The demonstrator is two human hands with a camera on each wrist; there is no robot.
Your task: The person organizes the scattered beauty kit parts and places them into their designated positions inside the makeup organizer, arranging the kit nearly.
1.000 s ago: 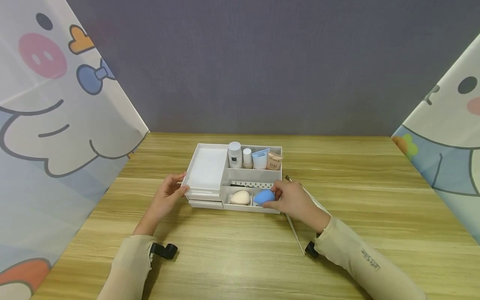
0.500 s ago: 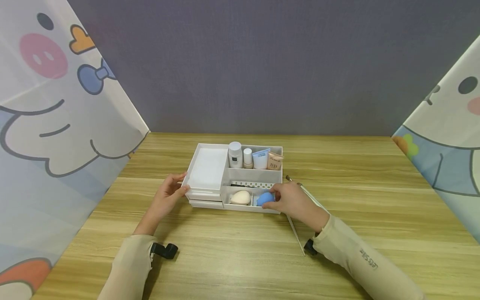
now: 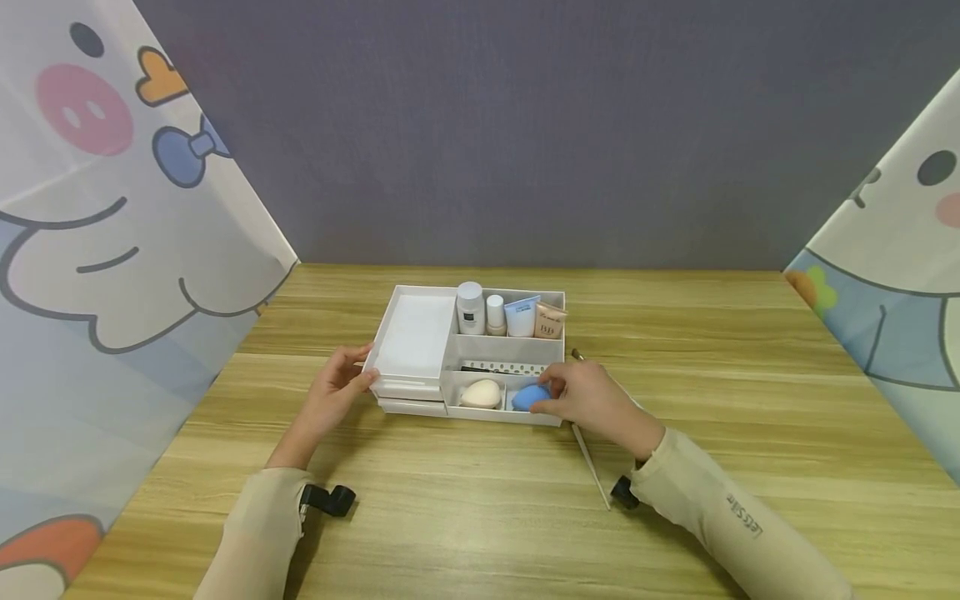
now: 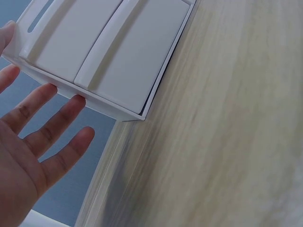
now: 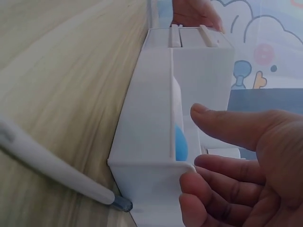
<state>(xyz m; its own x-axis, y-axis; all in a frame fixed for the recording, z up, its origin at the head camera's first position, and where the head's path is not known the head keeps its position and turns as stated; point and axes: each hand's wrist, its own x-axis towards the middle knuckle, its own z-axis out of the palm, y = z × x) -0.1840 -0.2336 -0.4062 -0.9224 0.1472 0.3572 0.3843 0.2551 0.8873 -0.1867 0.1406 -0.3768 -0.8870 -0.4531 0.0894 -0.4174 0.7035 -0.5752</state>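
Observation:
A white desktop organizer (image 3: 412, 333) stands on the table. In its front right compartments lie a cream egg-shaped makeup sponge (image 3: 481, 394) and a blue one (image 3: 529, 397). My right hand (image 3: 592, 402) is over the front right corner, beside the blue sponge. In the right wrist view its thumb and fingers are apart, with the blue sponge (image 5: 181, 144) seated lower inside the compartment. My left hand (image 3: 330, 398) touches the organizer's left side; its fingers (image 4: 57, 125) are extended along the wall near two drawers (image 4: 137, 52).
Behind the sponges, the organizer holds a white bottle (image 3: 470, 310), a smaller bottle (image 3: 496, 315), a blue tube (image 3: 521, 317) and a beige BB tube (image 3: 550, 322). A dark slim item (image 3: 476, 369) lies in the middle row. Thin brushes (image 3: 591, 467) lie right of the organizer, partly under my right arm.
The blue sponge has settled slightly lower and to the right in its compartment. My right hand has eased slightly right. My left hand stays against the organizer.

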